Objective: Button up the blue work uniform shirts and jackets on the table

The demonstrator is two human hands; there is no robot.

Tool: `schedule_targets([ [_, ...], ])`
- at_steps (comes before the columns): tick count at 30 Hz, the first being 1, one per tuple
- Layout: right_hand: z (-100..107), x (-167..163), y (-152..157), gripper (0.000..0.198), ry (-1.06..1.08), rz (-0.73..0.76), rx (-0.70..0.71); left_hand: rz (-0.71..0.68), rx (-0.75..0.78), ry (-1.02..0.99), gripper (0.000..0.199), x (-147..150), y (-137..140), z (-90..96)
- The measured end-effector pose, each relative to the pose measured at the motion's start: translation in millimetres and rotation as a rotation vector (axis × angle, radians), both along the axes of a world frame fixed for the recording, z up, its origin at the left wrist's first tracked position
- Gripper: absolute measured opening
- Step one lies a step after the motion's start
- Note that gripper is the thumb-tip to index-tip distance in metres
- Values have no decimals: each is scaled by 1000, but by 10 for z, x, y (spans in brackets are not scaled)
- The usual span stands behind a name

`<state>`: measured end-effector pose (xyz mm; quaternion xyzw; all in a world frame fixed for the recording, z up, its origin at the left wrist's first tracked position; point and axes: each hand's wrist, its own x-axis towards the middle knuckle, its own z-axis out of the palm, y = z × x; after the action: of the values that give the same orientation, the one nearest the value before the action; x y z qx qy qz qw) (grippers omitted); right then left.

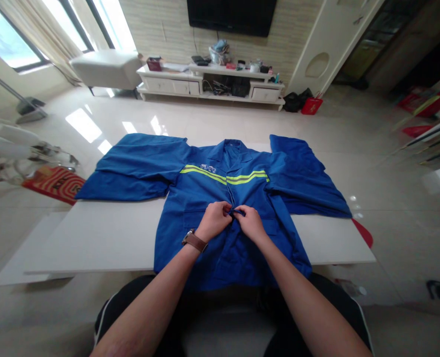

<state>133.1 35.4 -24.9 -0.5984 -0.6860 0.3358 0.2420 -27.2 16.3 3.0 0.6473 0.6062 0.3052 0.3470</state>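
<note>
1. Head view: two bare hands, the left hand (216,220) and the right hand (250,222), meet close together over one royal-blue cloth work jacket (207,193).
2. Fingers of both hands are pinching the jacket's front edge, one hand on each side of the opening; whether they grip a button is too small to tell.
3. One jacket lies spread directly under the fingers, on one white rectangular tabletop (104,243), which shows to the left and right of them.
4. Two wide blue sleeves reach out beyond the fingers: one left sleeve (134,166) and one right sleeve (303,173).
5. Farther from the wearer than the fingers are two yellow-green striped reflective bands (246,177), one on each front panel, one small white emblem (208,168) and one pointed blue collar (225,151).
6. Just behind the left fingers, one brown-strapped wristwatch (195,241) circles the wrist.
7. Well beyond the fingers stand one long white low cabinet (175,87) and, above it, one black flat television (231,19).
</note>
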Motion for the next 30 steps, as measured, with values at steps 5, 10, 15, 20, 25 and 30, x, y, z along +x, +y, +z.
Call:
schedule_targets([
  [5,58,24,-18,17,-19,89,47,2,10,20,32,-18,5,-6],
  [10,176,79,-16,18,-67,212,79,-15,1,10,33,-29,-8,0],
  [15,119,48,4,20,-75,146,54,-9,-6,45,36,-18,-18,5],
  [20,95,15,0,20,-97,91,33,-16,22,49,37,-14,-29,8],
  [25,184,-10,-56,24,-227,14,76,-26,35,56,35,-2,-45,27],
  [30,286,7,-66,23,-232,-7,120,-6,-8,71,36,-55,-34,36],
])
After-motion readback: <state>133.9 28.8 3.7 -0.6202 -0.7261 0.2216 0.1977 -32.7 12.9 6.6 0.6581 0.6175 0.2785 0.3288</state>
